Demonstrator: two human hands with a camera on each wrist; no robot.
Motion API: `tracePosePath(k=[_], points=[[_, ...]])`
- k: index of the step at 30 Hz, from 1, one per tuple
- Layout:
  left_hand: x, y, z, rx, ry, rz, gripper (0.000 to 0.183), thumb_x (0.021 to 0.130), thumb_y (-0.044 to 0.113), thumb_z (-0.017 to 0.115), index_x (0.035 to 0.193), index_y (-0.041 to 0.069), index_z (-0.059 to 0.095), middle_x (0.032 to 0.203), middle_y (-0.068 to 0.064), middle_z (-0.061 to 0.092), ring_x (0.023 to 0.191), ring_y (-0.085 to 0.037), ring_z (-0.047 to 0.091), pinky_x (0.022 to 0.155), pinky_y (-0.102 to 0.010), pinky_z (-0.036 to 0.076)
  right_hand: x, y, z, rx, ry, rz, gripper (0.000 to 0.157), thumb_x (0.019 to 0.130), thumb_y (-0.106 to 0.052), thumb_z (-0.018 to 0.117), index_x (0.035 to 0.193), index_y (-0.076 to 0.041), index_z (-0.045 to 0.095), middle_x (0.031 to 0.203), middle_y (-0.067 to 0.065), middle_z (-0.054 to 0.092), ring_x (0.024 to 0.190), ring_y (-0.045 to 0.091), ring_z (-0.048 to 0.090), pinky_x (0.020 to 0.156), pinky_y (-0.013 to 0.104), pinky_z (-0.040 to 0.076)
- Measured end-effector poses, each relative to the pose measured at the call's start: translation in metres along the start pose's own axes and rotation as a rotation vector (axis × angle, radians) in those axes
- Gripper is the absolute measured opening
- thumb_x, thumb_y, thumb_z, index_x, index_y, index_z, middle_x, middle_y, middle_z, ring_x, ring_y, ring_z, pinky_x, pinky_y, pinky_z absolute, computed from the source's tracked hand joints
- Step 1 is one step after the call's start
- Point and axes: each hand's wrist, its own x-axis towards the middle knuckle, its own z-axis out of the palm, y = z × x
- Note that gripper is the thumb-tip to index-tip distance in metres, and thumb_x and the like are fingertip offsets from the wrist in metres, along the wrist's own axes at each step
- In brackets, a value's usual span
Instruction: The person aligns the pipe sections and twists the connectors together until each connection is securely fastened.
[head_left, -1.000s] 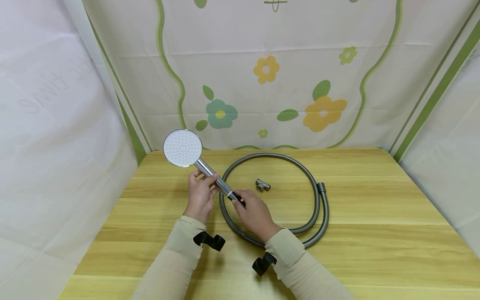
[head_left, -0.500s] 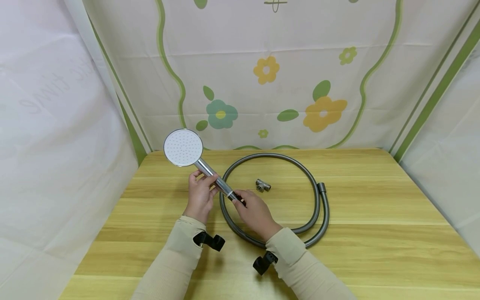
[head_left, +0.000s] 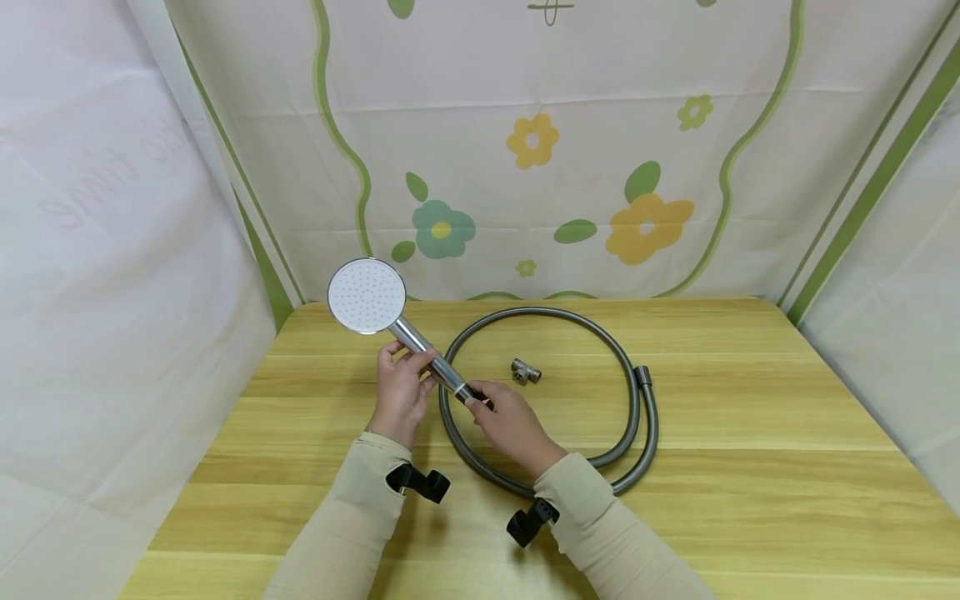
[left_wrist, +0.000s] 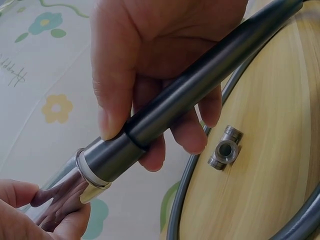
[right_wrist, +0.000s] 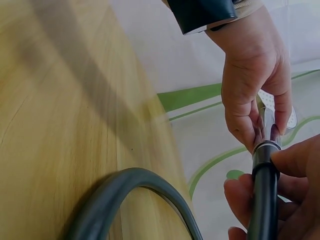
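A handheld shower head with a round white spray face is held up over the table, tilted to the upper left. My left hand grips its chrome handle between thumb and fingers. At the handle's lower end, my right hand pinches the dark connector of a grey shower hose. In the left wrist view a pale ring shows where connector and handle meet. The right thumb presses the connector from one side, with fingers curled underneath. The hose runs back under the right palm.
The hose lies in a wide loop on the wooden table, its other end fitting at the right. Inside the loop rests a small metal tee fitting. Flower-printed cloth hangs behind the table.
My right hand and wrist have shifted and turned very slightly at the connector. The left hand and shower head stay nearly still.
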Motion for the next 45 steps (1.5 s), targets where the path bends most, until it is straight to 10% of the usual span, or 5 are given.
tracePosePath(k=[20,45], points=[[0.0000,0.0008,0.0005,0.009,-0.001,-0.011,0.046,0.091,-0.008,0.055,0.125,0.011,0.030,0.117,-0.015,0.050,0.089,-0.019,0.058,0.077,-0.030,0.052,0.0019,0.0003,-0.0041,0.091,-0.039,0.040,0.033,0.102,-0.016,0.049,0.131,-0.004,0.058,0.111,0.015,0.064,0.088,0.028,0.064,0.061,0.030,0.049],[-0.0023,0.0039,0.0014,0.004,0.004,-0.024,0.047,0.092,-0.007,0.057,0.126,0.010,0.030,0.111,-0.012,0.052,0.087,-0.018,0.058,0.077,-0.031,0.053,-0.0055,-0.0020,-0.0020,-0.167,0.137,-0.078,0.049,0.090,-0.023,0.069,0.133,-0.005,0.055,0.115,0.009,0.060,0.095,0.020,0.061,0.072,0.034,0.052]])
